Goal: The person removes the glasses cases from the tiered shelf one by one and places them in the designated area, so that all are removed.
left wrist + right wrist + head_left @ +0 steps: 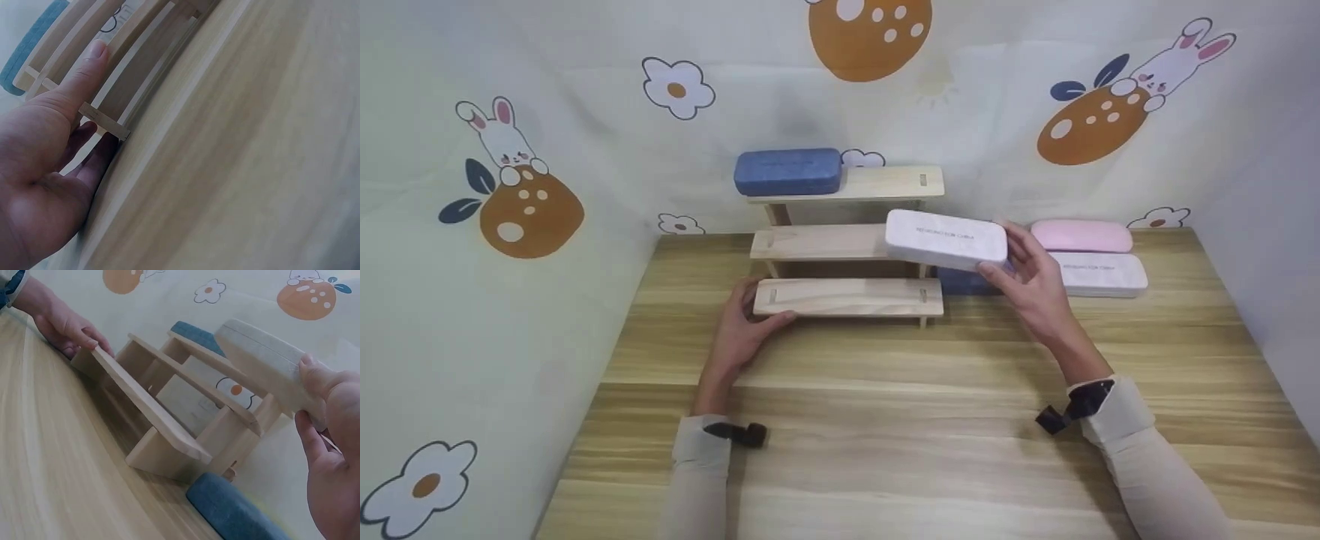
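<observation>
A wooden three-tier rack [847, 298] stands against the back wall. My left hand [737, 330] grips the left end of its lowest step, the thumb [97, 53] lying along the front edge. In my right hand [1035, 289] a white glasses case [945, 238] is pinched by its right end, held in the air over the right part of the middle step. A blue glasses case [787, 172] rests on the left half of the top step. Another blue case [236, 509] lies on the table beside the rack's right side, partly hidden in the head view.
On the table right of the rack lie a pink glasses case [1081, 235] and, in front of it, a second white case [1102, 274]. A printed cloth [765, 97] with rabbits and flowers hangs behind and at both sides. The wood-grain table [900, 450] extends toward me.
</observation>
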Demonstrator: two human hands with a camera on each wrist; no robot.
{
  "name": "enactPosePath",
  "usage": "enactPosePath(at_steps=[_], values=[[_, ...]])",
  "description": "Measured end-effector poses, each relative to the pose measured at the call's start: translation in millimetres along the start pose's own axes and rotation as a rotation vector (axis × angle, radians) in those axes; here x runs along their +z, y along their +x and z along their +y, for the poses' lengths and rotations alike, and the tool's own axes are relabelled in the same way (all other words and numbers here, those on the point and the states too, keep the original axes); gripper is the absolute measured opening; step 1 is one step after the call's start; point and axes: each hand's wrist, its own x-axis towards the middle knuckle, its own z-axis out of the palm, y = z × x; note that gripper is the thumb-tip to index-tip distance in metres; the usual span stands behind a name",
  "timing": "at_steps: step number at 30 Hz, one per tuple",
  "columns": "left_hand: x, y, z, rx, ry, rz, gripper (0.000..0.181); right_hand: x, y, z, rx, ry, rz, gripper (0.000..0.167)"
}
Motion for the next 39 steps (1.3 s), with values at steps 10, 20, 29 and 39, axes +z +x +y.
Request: enactPosePath(at_steps=[10, 20, 29, 39], values=[[-0.5, -2.4, 1.0, 0.000, -0.017, -0.003, 0.092, -24.9, -15.3, 11.2, 0.051, -0.082, 0.011, 0.070], [-0.3, -0.3, -2.2, 0.005, -0.023, -0.005, 0.089, -48.9, -28.2, 14.8, 0.086, 0.009, -0.007, 0.073], [-1.2, -1.8, 0.6, 0.005, -0.028, -0.010, 0.088, -70.5, -35.2, 15.3, 0.088, 0.038, -0.027, 0.069], [-0.3, -0.5, -0.8, -0.006, -0.001, -0.008, 0.089, -96.8, -44.5, 12.4, 0.126, 0.007, -0.022, 0.071]])
